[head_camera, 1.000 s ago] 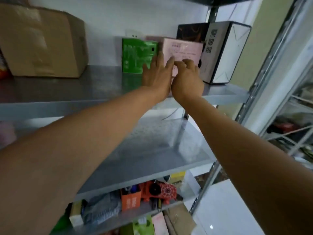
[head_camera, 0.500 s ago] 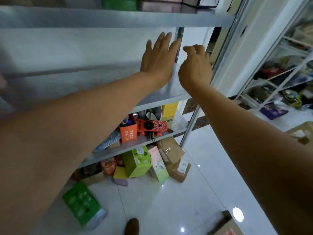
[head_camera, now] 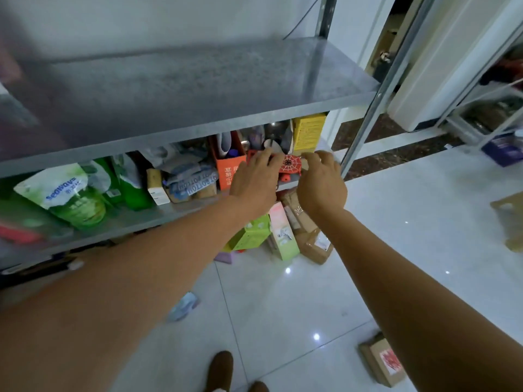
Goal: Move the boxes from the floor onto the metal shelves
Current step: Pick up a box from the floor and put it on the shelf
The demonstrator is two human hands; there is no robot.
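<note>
Boxes (head_camera: 252, 234) on floor (head_camera: 283, 312) | left hand (head_camera: 254, 185), right hand (head_camera: 321, 186) outstretched, apart, empty, loose

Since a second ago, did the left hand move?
Yes. The left hand moved down: from up at the top shelf to below the bare metal shelf, in front of the red spider-web toy.

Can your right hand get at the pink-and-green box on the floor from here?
Probably yes. The right hand holds nothing, and the pink-and-green box seems to stand out in front of the lower shelf with its top uncovered. A green box and brown boxes crowd its sides.
</note>
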